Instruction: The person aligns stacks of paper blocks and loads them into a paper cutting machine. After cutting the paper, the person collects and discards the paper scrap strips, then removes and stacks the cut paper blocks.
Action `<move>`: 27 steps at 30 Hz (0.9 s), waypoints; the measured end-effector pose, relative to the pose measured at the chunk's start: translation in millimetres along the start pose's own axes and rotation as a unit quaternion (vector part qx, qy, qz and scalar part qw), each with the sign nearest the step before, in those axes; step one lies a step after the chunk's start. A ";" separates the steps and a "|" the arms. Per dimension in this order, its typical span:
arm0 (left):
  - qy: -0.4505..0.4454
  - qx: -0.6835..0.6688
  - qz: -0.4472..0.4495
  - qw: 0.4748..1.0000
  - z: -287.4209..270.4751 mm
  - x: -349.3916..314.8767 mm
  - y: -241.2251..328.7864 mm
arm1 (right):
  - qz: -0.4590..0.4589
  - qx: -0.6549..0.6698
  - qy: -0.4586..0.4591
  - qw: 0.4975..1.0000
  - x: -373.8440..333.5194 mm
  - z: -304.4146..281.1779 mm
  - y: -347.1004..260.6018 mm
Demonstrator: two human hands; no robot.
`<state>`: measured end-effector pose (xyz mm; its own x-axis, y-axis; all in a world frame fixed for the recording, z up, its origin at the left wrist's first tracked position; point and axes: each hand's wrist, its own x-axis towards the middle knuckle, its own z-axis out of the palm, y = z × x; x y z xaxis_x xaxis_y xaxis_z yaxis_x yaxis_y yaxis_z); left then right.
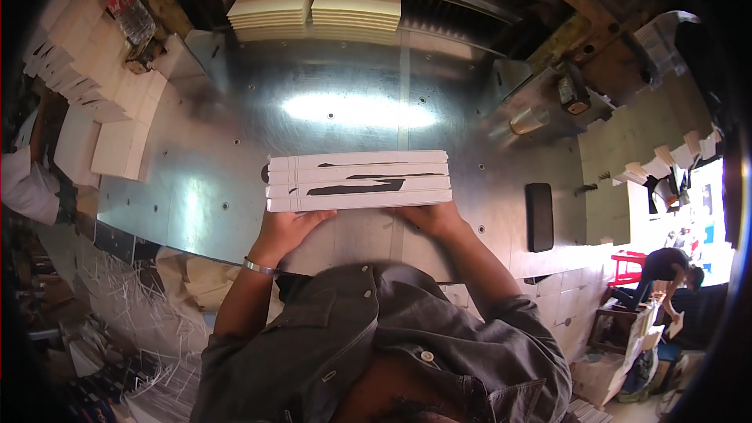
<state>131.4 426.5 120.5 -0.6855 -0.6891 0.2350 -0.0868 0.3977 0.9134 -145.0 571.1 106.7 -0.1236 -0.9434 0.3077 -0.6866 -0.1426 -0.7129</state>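
A stack of several white paper blocks [356, 194] is held level between my two hands, over the near middle of a metal table [329, 137]. Black marks run along the side of the stack that faces up to me. My left hand [291, 231] grips its near left end, thumb along the bottom edge. At the near right end my right hand [432, 218] closes on it the same way. The other fingers of both hands are mostly hidden by the blocks. Farther back, two piles of cream paper blocks [270, 9] [356, 8] sit side by side beneath a machine's bar.
A dark phone [539, 217] lies at the table's right. A clear cup [529, 120] stands behind it. Paper piles [121, 137] and a plastic bottle [133, 16] line the left side. Another person [666, 270] bends over papers at the far right; someone's sleeve [30, 184] shows left.
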 end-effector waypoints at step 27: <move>-0.054 0.025 0.041 0.997 -12.2 -3.6 -20.7 | 0.025 -0.025 -0.034 0.999 -0.7 -2.2 -5.2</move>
<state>144.4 413.3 104.9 -0.7658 -0.5847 0.2677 -0.0622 0.4816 0.8742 -142.9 573.1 111.6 -0.1098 -0.9675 0.2276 -0.7160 -0.0818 -0.6933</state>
